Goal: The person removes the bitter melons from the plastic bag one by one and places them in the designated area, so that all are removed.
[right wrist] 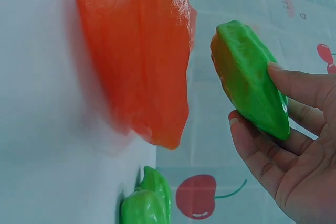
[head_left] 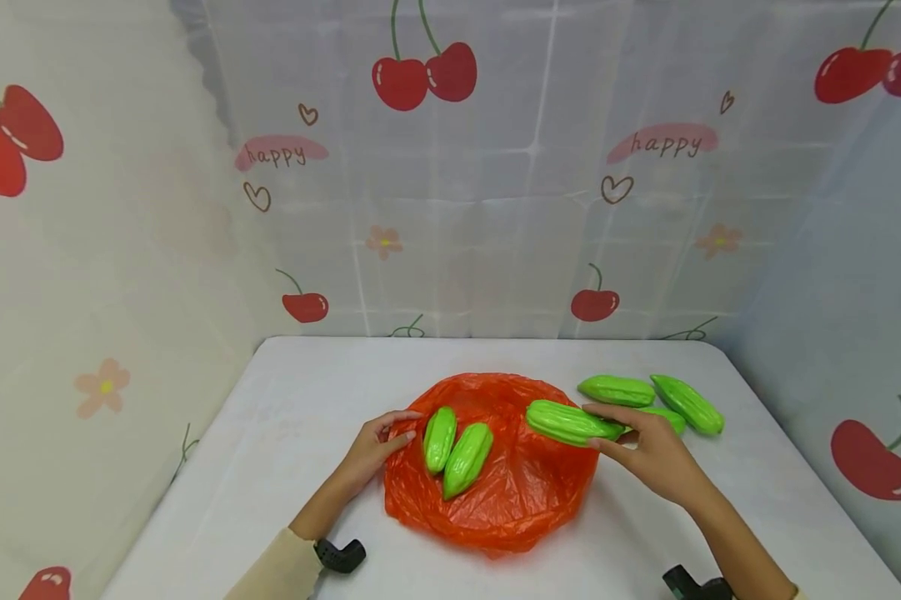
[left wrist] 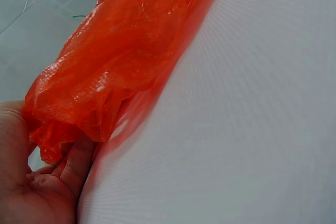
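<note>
A red plastic bag (head_left: 525,492) lies spread on the white table, with two green ridged bitter melons (head_left: 468,461) resting in it. At the bag's left rim my left hand (head_left: 371,450) pinches the crumpled plastic; the left wrist view shows the hand (left wrist: 52,182) with thumb and fingers around the bag's edge (left wrist: 105,87). My right hand (head_left: 648,454) holds another bitter melon (head_left: 570,422) by one end, over the bag's right side. In the right wrist view, this bitter melon (right wrist: 249,77) is between thumb and fingers, raised off the table.
Several more bitter melons (head_left: 688,404) lie together on the table (head_left: 330,375), right of the bag at the back; one is partly hidden by my right hand. Cherry-printed curtains (head_left: 488,208) stand behind the table and at both sides.
</note>
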`<state>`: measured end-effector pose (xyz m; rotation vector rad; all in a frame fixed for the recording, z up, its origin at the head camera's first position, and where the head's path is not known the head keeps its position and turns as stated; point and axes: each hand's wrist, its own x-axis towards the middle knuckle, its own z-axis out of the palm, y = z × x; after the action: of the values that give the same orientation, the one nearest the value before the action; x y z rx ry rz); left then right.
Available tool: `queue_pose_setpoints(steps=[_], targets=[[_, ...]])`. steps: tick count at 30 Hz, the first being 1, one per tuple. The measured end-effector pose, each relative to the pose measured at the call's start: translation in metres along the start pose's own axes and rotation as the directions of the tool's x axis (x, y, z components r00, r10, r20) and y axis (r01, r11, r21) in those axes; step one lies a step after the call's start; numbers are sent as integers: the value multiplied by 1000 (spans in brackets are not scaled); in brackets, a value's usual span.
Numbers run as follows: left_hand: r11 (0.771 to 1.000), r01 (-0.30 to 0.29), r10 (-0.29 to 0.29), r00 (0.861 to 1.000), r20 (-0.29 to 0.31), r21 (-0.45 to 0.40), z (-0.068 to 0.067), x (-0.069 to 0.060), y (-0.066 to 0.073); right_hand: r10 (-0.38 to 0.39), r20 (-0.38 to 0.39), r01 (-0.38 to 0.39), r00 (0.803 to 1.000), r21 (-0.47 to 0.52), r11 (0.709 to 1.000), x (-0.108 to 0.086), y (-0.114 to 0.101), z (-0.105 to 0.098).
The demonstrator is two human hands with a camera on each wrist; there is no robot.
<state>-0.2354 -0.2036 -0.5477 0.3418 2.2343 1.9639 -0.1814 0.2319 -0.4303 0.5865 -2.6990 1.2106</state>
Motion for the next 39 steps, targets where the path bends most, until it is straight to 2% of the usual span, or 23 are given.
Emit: queue_pose_setpoints(steps=[23, 35, 39], targets=[[1000, -2, 3, 1000, -19, 27, 1, -2, 4, 3, -66, -7, 998, -59, 998, -30, 16, -15], [1000, 3, -3, 1000, -14, 10, 1, -2, 5, 45, -108, -58, 993, -114, 992, -44, 20, -24], [1000, -5, 6, 1000, -22, 30, 1, -1, 3, 77, -114, -92, 990, -131, 987, -48, 24, -26]])
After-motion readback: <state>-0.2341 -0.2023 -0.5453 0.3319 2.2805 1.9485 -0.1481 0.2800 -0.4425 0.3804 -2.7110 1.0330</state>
